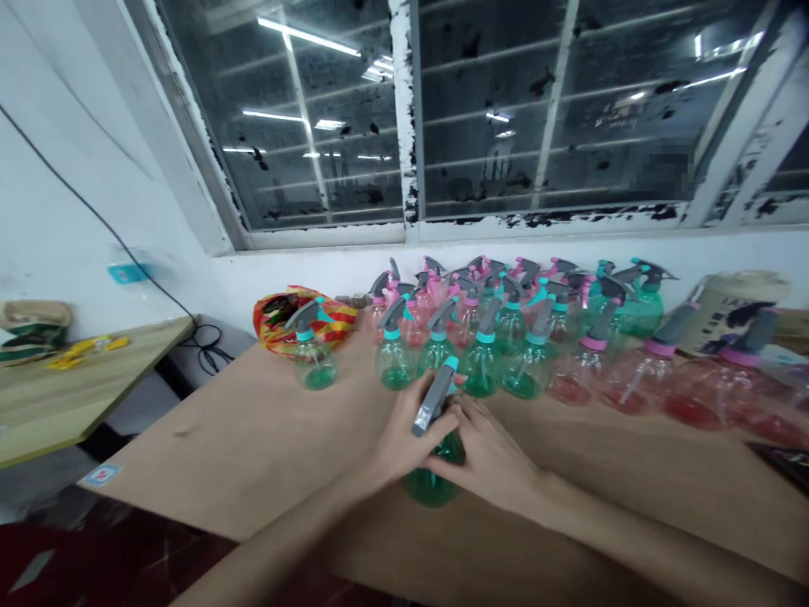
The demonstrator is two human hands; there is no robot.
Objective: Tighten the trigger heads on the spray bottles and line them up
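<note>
A green spray bottle (435, 489) with a grey and turquoise spray head stands upright near the middle of the table, between both my hands. My left hand (404, 432) is closed around its neck just below the head. From the other side my right hand (496, 451) wraps the upper body and neck, its fingers partly hidden behind the head. Just beyond them stands a row of similar green bottles (397, 371). One green bottle (316, 371) is set apart to the left.
Pink bottles (632, 384) continue the row to the right, with more packed behind along the wall. A red and yellow bag (341, 316) lies at the back left. A printed container (726, 308) stands at the right. Another table (82, 388) with a dark cable is on the left.
</note>
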